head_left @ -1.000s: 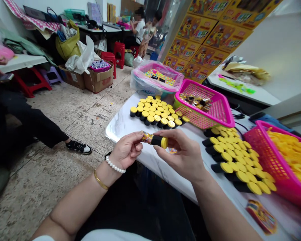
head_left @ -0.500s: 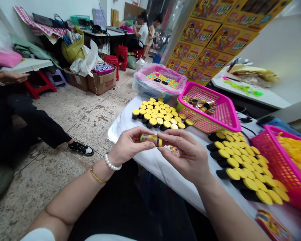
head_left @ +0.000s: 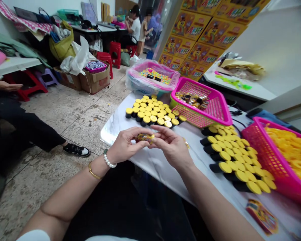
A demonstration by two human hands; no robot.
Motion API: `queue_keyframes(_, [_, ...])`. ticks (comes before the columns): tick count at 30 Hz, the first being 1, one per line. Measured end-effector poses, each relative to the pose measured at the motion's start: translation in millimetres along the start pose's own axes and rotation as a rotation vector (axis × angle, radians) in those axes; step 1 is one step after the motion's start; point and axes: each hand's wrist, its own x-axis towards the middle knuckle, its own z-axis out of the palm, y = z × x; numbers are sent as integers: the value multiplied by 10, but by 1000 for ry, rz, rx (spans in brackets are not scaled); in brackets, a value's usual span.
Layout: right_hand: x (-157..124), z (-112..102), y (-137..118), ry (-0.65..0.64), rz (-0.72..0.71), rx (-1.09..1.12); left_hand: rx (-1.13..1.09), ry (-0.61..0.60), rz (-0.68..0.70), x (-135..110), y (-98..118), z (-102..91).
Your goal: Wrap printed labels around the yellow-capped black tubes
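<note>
My left hand (head_left: 125, 145) is closed around a small tube with a printed wrapper (head_left: 143, 137), held sideways above the table's near edge. Thumb below and fingers above, it covers much of the tube. At the tube's yellow right end, my right hand (head_left: 174, 149) pinches with thumb and fingertips. Behind both hands stands a group of black containers with yellow lids (head_left: 154, 113). To the right of my right hand is a second group of yellow-lidded black containers (head_left: 237, 157).
A pink basket (head_left: 223, 110) holds wrapped tubes; a plastic-lined basket (head_left: 174, 80) holds colourful small pieces. Yellow plastic parts fill another pink basket (head_left: 261, 147) at right. A printed packet (head_left: 262, 216) lies near the front. Yellow boxes (head_left: 200, 38) are stacked behind. A person's leg (head_left: 37, 127) shows at left.
My right hand has closed in on the tube's yellow end, its fingers now more bent. The tube's printed side has turned. The whole view has shifted slightly.
</note>
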Motion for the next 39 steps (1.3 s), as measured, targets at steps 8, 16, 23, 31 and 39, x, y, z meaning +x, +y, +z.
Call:
queue_keyframes(8, [-6,-11,30,-116,-191,-64,-268,13,-256,73,-182,-19])
queue_keyframes(16, [-75,-17,99,-23,-429,-386,-270,-18,-347,75,-182,-16])
queue_keyframes(23, [-52,-13,131,107,-294,-297,-272,83,-188,131,-251,32])
queue_keyframes(31, [29,30,89,68,297,196,146,129,111,-4,-288,48])
queue_keyframes(39, [34,49,117,4,380,293,111,110,56,-23,-257,111])
